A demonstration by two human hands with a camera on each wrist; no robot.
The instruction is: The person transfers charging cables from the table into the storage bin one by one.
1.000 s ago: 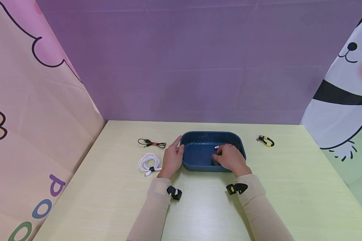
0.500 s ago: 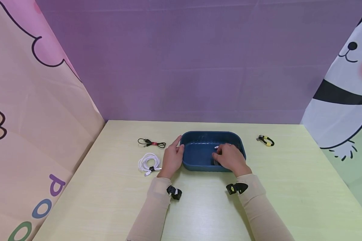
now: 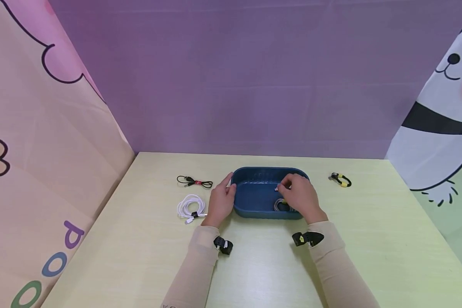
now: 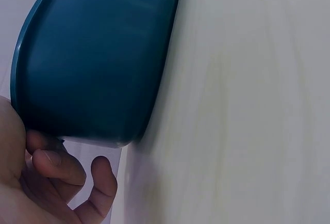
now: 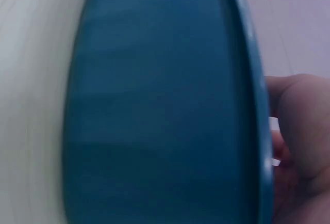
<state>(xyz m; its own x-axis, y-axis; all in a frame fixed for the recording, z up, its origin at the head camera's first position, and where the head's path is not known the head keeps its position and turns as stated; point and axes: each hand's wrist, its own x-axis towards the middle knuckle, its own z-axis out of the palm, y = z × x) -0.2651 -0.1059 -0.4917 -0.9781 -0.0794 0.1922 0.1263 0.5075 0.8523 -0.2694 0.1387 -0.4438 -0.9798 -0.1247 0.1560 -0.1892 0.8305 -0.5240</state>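
A dark blue rectangular bin (image 3: 254, 213) sits mid-table. My left hand (image 3: 220, 202) rests against its left end, forefinger extended beside the wall and thumb at the rim. In the left wrist view, the other fingers (image 4: 104, 185) hang loosely curled by the bin's corner. Inside the bin's near right part lies a coiled grey cable (image 3: 279, 205), partly hidden by my right hand (image 3: 301, 196). That hand is over the bin, its thumb and forefinger apparently pinching a small white end of the cable. In the right wrist view, the bin wall hides most of these fingers.
To the left lie a black cable (image 3: 205, 184) with a red tie and a coiled white cable (image 3: 185, 208) with a black tie. A short black-and-yellow cable (image 3: 344, 181) lies to the right. A purple cloth (image 3: 223, 85) hangs behind the table (image 3: 250, 265).
My right hand has come up and slightly back from the coiled grey cable, leaving more of the coil visible in the bin. My left hand stays at the bin's left end.
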